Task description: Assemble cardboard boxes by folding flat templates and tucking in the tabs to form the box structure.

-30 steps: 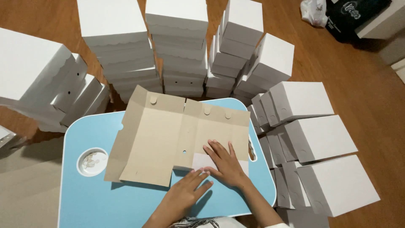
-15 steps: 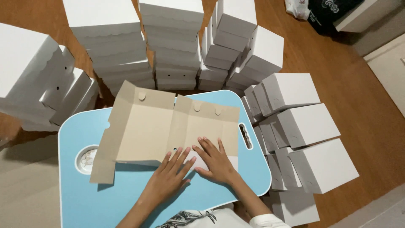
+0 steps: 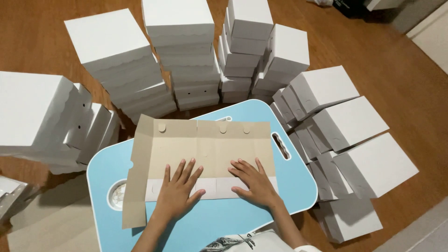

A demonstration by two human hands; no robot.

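Both hands, left (image 3: 177, 193) and right (image 3: 252, 183), spread flat on the box blank (image 3: 205, 149), creasing its 6 o'clock flap; next, likely the side flaps

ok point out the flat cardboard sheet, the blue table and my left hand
flat cardboard sheet (image 3: 205, 140), head view, on its bare brown middle panel
blue table (image 3: 224, 224), head view, on its bare top near the front edge
left hand (image 3: 176, 196), head view, on its back

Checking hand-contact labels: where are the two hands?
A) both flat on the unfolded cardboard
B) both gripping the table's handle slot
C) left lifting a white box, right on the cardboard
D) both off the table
A: the left hand and right hand lie palm-down, fingers spread, on the flat cardboard on the blue table.
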